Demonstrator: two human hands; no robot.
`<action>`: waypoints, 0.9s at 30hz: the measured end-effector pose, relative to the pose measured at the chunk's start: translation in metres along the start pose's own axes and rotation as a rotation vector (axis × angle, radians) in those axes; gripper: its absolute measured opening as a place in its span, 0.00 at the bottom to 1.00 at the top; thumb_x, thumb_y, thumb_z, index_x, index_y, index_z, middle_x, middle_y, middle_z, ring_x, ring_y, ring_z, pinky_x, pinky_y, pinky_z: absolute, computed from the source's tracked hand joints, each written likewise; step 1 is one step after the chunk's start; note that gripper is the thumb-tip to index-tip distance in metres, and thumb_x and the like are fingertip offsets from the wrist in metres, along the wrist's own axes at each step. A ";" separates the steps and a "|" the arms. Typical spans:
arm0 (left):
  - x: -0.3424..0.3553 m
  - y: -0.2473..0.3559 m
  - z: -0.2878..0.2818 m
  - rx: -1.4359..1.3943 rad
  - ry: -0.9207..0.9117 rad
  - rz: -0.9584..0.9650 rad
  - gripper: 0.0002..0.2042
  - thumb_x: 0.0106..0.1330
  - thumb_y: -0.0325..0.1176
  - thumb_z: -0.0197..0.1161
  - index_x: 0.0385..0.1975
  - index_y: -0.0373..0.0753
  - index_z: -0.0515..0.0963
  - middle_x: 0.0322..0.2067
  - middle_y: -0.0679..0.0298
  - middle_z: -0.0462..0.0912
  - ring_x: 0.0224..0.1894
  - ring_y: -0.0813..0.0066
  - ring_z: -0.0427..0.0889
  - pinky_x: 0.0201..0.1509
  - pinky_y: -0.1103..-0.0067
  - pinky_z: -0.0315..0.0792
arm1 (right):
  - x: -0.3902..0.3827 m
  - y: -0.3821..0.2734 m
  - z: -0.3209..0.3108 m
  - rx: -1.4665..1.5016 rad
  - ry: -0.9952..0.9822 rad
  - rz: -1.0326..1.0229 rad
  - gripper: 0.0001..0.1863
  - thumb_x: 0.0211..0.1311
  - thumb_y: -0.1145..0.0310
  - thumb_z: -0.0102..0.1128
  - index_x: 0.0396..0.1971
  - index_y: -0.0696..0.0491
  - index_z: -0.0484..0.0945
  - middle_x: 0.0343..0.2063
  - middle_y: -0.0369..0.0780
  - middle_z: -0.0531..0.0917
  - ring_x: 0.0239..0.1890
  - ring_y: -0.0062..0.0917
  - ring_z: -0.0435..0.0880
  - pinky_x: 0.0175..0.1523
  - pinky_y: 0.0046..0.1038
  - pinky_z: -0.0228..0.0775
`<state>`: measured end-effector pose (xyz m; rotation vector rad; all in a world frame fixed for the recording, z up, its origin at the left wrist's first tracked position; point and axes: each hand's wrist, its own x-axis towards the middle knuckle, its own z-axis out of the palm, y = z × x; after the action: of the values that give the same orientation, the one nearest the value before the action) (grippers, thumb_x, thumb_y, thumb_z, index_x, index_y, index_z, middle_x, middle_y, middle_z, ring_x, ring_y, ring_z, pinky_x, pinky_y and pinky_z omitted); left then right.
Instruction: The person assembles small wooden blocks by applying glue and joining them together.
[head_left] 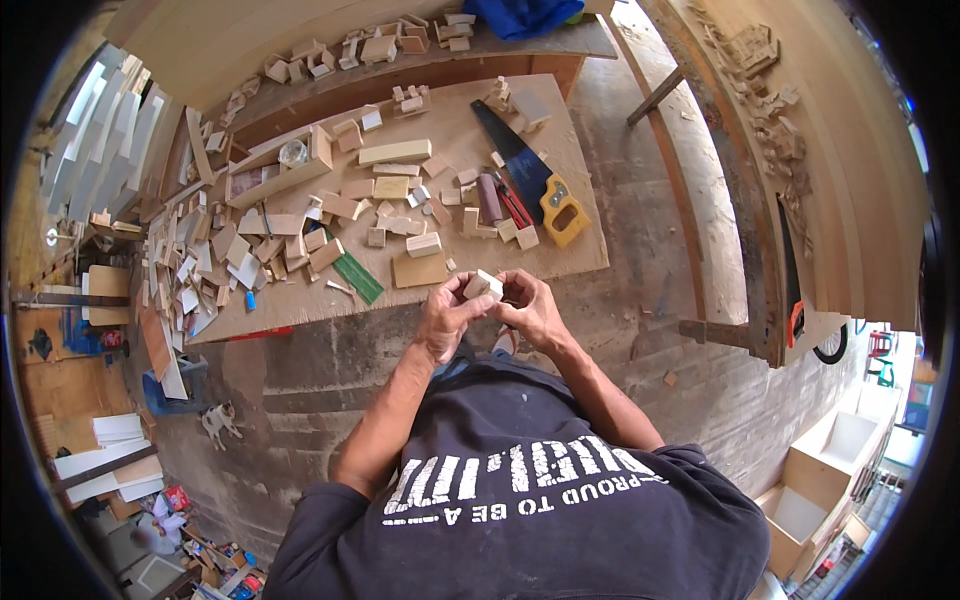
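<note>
A small pale wooden block (484, 285) is held up in front of my body, just off the table's near edge. My left hand (449, 314) is closed around its left side, with the thumb across the near face. On the other side, my right hand (534, 312) is closed too, its curled fingertips against the block's right edge; those fingers partly hide what lies between them. Just beyond my hands, a flat wooden piece (420, 269) lies on the table with a smaller block (423, 245) behind it.
Many loose offcuts cover the plywood table (390, 304). A handsaw (533, 170) with a yellow handle lies at its right, near a purple-brown roll (489, 198). A wooden tray (285, 178) stands at the far left. A green strip (357, 277) lies near the front edge. A cat (220, 424) is on the floor.
</note>
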<state>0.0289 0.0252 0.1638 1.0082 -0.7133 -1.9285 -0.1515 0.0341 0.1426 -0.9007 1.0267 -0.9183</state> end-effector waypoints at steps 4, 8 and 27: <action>0.012 -0.012 -0.019 -0.030 0.097 0.036 0.19 0.61 0.27 0.71 0.51 0.31 0.76 0.44 0.63 0.83 0.45 0.79 0.81 0.51 0.82 0.74 | 0.016 0.002 0.008 0.095 -0.052 0.015 0.23 0.58 0.71 0.68 0.53 0.63 0.73 0.41 0.39 0.83 0.41 0.21 0.83 0.50 0.24 0.75; 0.035 -0.017 -0.061 0.074 0.231 0.053 0.22 0.60 0.28 0.72 0.52 0.27 0.76 0.42 0.62 0.84 0.40 0.79 0.83 0.47 0.83 0.77 | 0.052 0.014 -0.007 -0.088 -0.109 0.021 0.20 0.64 0.71 0.62 0.54 0.60 0.75 0.43 0.41 0.84 0.42 0.25 0.84 0.49 0.30 0.77; 0.015 0.098 -0.272 -0.164 0.818 0.318 0.19 0.61 0.29 0.69 0.53 0.39 0.77 0.39 0.66 0.84 0.38 0.77 0.82 0.37 0.82 0.75 | 0.283 0.076 0.157 -1.170 -0.415 -0.419 0.10 0.63 0.68 0.50 0.37 0.52 0.81 0.33 0.48 0.85 0.36 0.48 0.86 0.40 0.47 0.79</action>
<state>0.2947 -0.0652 0.0921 1.3460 -0.2137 -1.1246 0.0819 -0.1741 0.0307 -2.2399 0.9832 -0.3420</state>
